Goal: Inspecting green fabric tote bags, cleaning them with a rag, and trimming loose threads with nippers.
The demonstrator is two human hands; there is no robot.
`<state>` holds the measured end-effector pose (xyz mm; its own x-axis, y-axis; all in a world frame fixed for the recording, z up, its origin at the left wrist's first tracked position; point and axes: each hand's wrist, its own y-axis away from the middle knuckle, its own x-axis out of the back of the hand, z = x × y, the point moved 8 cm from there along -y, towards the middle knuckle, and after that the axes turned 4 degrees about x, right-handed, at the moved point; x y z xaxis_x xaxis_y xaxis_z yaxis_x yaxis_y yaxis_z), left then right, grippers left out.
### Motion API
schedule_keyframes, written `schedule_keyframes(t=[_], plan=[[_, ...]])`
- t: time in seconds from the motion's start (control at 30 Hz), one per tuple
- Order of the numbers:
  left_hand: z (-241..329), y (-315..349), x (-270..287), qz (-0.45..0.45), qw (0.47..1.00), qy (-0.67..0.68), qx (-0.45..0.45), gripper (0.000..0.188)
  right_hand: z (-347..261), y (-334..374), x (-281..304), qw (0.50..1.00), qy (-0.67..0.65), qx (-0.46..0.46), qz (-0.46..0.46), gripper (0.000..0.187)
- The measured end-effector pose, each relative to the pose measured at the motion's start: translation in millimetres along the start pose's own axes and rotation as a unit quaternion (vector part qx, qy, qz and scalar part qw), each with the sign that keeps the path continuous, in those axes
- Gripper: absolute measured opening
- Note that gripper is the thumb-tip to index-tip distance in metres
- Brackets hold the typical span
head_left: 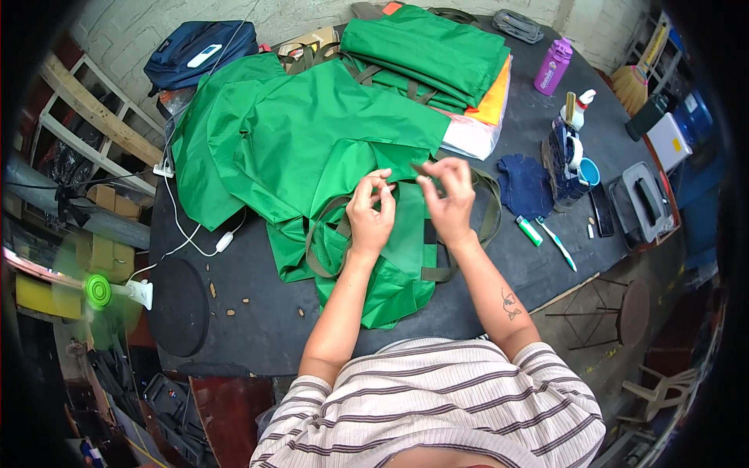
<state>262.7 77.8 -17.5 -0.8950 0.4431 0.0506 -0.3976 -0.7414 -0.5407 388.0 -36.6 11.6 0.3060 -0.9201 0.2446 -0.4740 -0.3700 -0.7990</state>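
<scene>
– Pale brick wall at the back, and a black table across the middle of the head view. What lies on it?

– Green cloth, mainly. A green bag with grey-green straps lies on the table just in front of the person, below both hands. Beyond it, loose green cloth spreads out in wrinkled layers

– And the hands?

– Both are over the bag, near each other but apart. On the left hand, thumb and fingertips bend close together; whether they pinch anything, I cannot tell. The right hand has curled fingers, with a small dark thing at the fingertips, too blurred to name, so I cannot tell how its grip stands

– How far along does the work look?

– Partway, I would judge. A green pile at the back lies folded, so those pieces may be finished. The bag seems to have its straps on, yet it lies crumpled, and the loose layers behind it are unfolded too. Those look like what is left

– Anything to the right?

– Dark blue cloth, a toothbrush and a purple bottle, all clear of the hands
</scene>
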Motion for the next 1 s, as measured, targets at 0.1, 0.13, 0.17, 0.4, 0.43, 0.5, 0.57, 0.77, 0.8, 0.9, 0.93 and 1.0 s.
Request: schedule_keyframes(t=[0.1, 0.13, 0.17, 0.4, 0.43, 0.5, 0.57, 0.77, 0.8, 0.9, 0.93, 1.0], plan=[[6, -1, 4, 0.010, 0.999, 0.019, 0.039, 0.020, 39, 1, 1, 0.990, -0.059, -0.130, 0.005, 0.042], [4, -2, 1, 0.000, 0.995, 0.038, 0.087, 0.024, 57, 7, -3, 0.975, -0.112, -0.192, 0.003, 0.044], [7, -5, -3, -0.013, 0.995, -0.030, 0.096, 0.029, 82, 15, -16, 0.947, -0.211, -0.241, -0.041, 0.040], [28, -30, -32, -0.124, 0.977, -0.169, 0.033, 0.025, 70, 14, -27, 0.911, -0.307, -0.274, -0.036, 0.029], [19, -33, -35, -0.139, 0.980, -0.137, 0.030, 0.020, 68, 15, -27, 0.911, -0.307, -0.273, -0.035, 0.029], [4, -37, -38, -0.165, 0.979, -0.085, 0.086, 0.012, 62, 12, -25, 0.918, -0.307, -0.250, -0.039, 0.031], [-2, -37, -41, -0.159, 0.978, -0.068, 0.118, 0.011, 53, 10, -13, 0.945, -0.231, -0.228, -0.038, 0.032], [-10, -35, -34, -0.143, 0.977, -0.075, 0.143, 0.011, -4, -6, 19, 0.992, 0.090, 0.050, -0.069, 0.031], [-7, -36, -35, -0.143, 0.977, -0.071, 0.139, 0.010, -4, -7, 20, 0.992, 0.092, 0.050, -0.068, 0.031], [-5, -35, -37, -0.156, 0.975, -0.069, 0.142, 0.010, -6, -8, 18, 0.988, 0.115, 0.063, -0.078, 0.030], [-4, -35, -37, -0.156, 0.975, -0.069, 0.142, 0.010, -8, -9, 17, 0.988, 0.115, 0.063, -0.080, 0.030], [-3, -34, -36, -0.155, 0.975, -0.071, 0.144, 0.010, -10, -11, 16, 0.988, 0.115, 0.063, -0.082, 0.030]])
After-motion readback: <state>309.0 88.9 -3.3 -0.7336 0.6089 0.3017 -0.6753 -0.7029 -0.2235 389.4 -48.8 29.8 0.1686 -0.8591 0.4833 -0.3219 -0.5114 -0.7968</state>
